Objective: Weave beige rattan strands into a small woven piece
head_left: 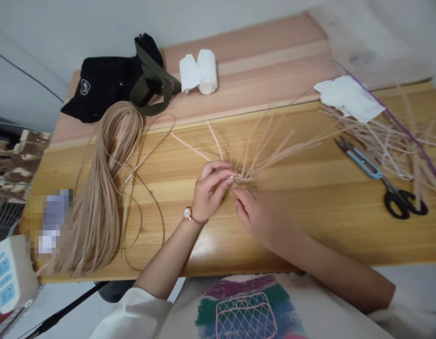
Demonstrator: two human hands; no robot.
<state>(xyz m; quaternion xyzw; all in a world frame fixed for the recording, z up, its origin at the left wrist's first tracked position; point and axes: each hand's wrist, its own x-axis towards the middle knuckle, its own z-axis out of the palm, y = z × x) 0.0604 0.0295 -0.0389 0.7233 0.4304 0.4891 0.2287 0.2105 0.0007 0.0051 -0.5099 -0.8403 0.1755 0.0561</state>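
In the middle of the head view is a small woven strip of pale strands [244,178], with loose ends fanning out toward the back of the table. My left hand [213,188] pinches the strip's left end between thumb and fingers. Just below the strip is my right hand [251,209], its fingers curled in near the woven edge; whether a strand is between them is too blurred to make out. A wristwatch [187,213] sits on my left wrist.
On the left lies a thick bundle of tan strands [101,197]. Black-handled scissors [380,176] lie at right, beside a pile of cut strands [387,141] and crumpled tissue [350,98]. Behind are a black bag [108,82] and a white paper roll [206,70].
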